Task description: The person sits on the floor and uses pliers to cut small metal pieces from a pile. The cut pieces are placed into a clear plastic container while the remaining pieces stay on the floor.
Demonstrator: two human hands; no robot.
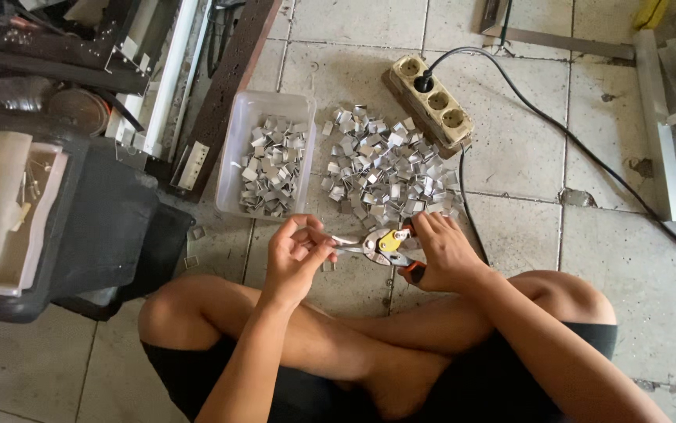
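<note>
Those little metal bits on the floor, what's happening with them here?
A person sits cross-legged on the tiled floor. The right hand grips a pair of snips with orange handles and a yellow catch, and the left hand holds a small metal piece at the tool's jaws. Just ahead lies a loose pile of bent metal pieces, and beside it a clear plastic tub holds more of them. A power strip sits beyond the pile.

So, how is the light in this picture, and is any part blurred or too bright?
In the head view, soft daylight falls evenly; the pile of metal clips glints but stays readable. The left hand, right hand and snips are reasonably sharp. The dark corner at upper left loses detail, and edges bend slightly.
</note>
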